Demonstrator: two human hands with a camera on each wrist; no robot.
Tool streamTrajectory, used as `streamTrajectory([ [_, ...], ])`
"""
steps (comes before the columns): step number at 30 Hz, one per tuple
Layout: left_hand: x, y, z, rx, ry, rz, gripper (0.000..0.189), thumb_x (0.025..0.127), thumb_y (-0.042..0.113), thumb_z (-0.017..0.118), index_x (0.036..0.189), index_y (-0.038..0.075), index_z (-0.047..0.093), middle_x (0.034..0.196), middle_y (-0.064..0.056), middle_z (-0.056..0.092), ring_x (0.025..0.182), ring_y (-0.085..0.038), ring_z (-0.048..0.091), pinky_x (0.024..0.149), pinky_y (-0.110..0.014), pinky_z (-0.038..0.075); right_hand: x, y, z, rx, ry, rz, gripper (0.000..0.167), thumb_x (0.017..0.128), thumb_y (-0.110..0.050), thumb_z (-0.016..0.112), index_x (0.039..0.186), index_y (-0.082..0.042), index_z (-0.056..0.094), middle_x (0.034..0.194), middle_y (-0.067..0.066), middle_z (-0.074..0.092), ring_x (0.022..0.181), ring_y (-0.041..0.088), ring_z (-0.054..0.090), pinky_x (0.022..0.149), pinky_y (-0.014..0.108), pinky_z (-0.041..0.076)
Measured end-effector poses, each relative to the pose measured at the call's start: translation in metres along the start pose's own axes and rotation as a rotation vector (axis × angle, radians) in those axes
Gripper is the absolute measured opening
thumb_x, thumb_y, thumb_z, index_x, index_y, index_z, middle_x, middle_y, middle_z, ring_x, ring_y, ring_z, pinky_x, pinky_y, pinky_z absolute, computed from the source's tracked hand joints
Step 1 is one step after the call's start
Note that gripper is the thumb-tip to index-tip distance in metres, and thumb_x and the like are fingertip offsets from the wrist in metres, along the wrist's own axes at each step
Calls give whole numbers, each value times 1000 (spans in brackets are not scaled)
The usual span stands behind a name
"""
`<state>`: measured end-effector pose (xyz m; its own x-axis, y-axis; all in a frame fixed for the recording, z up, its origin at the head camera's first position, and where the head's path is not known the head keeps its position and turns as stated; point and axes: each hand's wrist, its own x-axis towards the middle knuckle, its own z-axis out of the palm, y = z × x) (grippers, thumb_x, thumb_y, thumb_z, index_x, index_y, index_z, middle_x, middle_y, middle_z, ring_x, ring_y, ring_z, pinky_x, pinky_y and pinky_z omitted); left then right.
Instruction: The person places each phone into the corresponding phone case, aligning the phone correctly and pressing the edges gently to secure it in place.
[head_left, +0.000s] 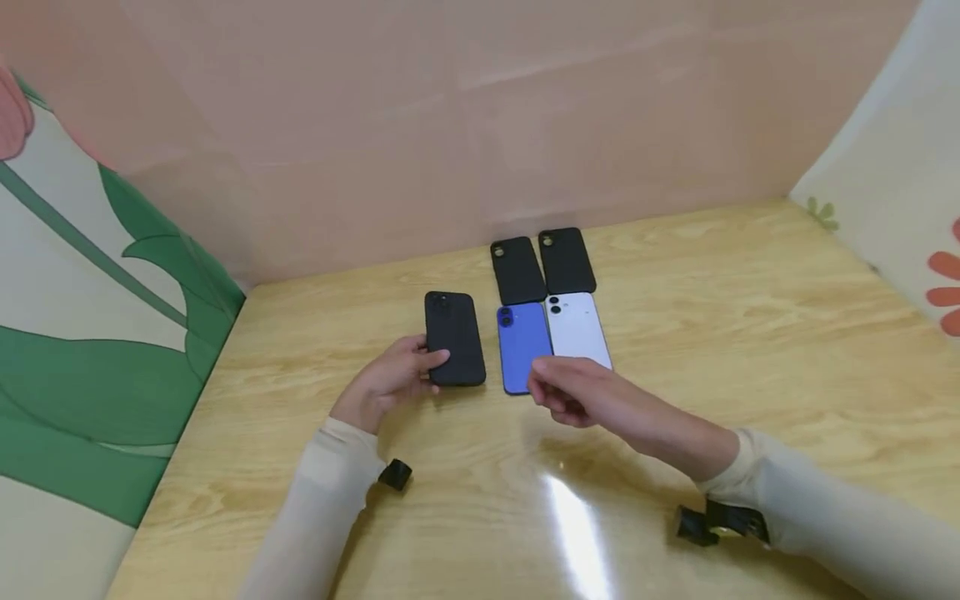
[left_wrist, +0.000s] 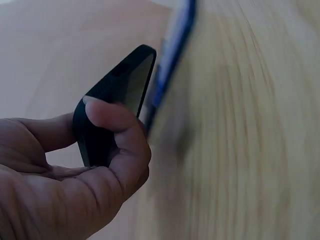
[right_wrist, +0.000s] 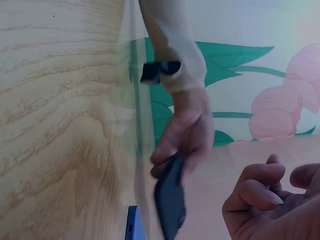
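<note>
A: Looking for the black phone (head_left: pixel 459 342). Found where?

B: Just left of centre in the head view. Pinched by the left hand (head_left: pixel 392 375) at the lower left edge, with thumb across the back and fingers underneath. Camera side up. Tilted in the left wrist view; seen raised off the table (head_left: pixel 720 350) in the right wrist view, slightly blurred there.

A: And for the right hand (head_left: pixel 588 390)?

B: Right of centre, in front of the lower ends of the blue phone (head_left: pixel 523 346) and white phone (head_left: pixel 579 329). Loosely bent at the fingers, gripping nothing, with a gap inside the curl in the lower right of the right wrist view. Touching either phone? Unclear from these angles.

A: Anything further up?

B: Yes, in the upper middle: two cases, left case (head_left: pixel 519 271) and right case (head_left: pixel 567 260), both black. Lying side by side, just above the blue phone and white phone. Behind, across the top of the frame: pink cloth (head_left: pixel 480 108).
</note>
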<state>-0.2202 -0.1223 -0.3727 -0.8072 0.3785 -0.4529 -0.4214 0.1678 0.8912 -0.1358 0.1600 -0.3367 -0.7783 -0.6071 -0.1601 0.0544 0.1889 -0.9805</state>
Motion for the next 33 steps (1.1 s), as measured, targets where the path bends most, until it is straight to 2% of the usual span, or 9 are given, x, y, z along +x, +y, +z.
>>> streamTrajectory([
  [5,30,-1,-19,73,89,-88,46,104,11,48,146,-5,39,139,-25,54,96,-16,61,63,-23,52,0,-1,4,-40,-46,-4,41,109,-36,35,92,-3,53,69,0,40,60,9,34,55,21,29],
  [7,38,1,-22,142,136,-128,45,104,11,49,144,-6,40,138,-25,54,92,-17,60,63,-24,52,-2,-1,6,-61,-73,-22,38,108,-33,38,92,-3,53,69,0,40,59,9,34,54,21,30],
  [11,49,8,-18,438,273,-130,50,101,16,57,144,-4,40,139,-24,53,88,-22,67,77,-30,57,-6,-3,8,-86,-105,-61,30,107,-25,43,90,-3,53,67,0,40,58,10,36,52,22,30],
  [14,55,14,-10,721,386,-97,60,99,25,61,148,0,36,148,-25,41,105,-28,65,94,-36,54,-9,-3,7,-97,-110,-73,27,107,-23,44,91,-4,53,68,0,40,59,10,37,51,23,30],
  [17,56,14,-3,887,454,-81,65,99,31,62,152,7,32,153,-26,25,116,-34,59,98,-41,51,-9,-2,7,-99,-121,-87,27,107,-23,43,91,-4,54,70,0,40,60,10,38,51,23,30],
  [20,53,11,3,982,465,-68,64,98,34,61,154,16,34,151,-24,20,111,-36,59,94,-43,52,-8,1,9,-97,-133,-95,26,107,-23,45,92,-4,54,71,0,40,61,10,39,51,24,31],
  [23,49,10,9,1093,439,-68,64,98,39,62,154,20,37,148,-22,25,110,-36,56,95,-44,51,-7,3,11,-101,-135,-102,24,106,-24,47,93,-5,55,71,0,40,62,10,39,53,24,32],
  [27,45,10,15,1250,391,-78,70,97,48,60,154,15,38,152,-23,28,118,-38,51,102,-46,48,-6,4,11,-132,-121,-108,24,106,-25,48,93,-6,56,70,-1,40,61,10,40,52,25,33],
  [33,42,13,17,1339,372,-65,71,98,49,56,154,9,36,157,-23,23,121,-40,48,107,-47,46,0,5,4,-311,-50,-157,21,104,-28,51,91,-14,59,72,-3,42,65,11,43,57,26,36],
])
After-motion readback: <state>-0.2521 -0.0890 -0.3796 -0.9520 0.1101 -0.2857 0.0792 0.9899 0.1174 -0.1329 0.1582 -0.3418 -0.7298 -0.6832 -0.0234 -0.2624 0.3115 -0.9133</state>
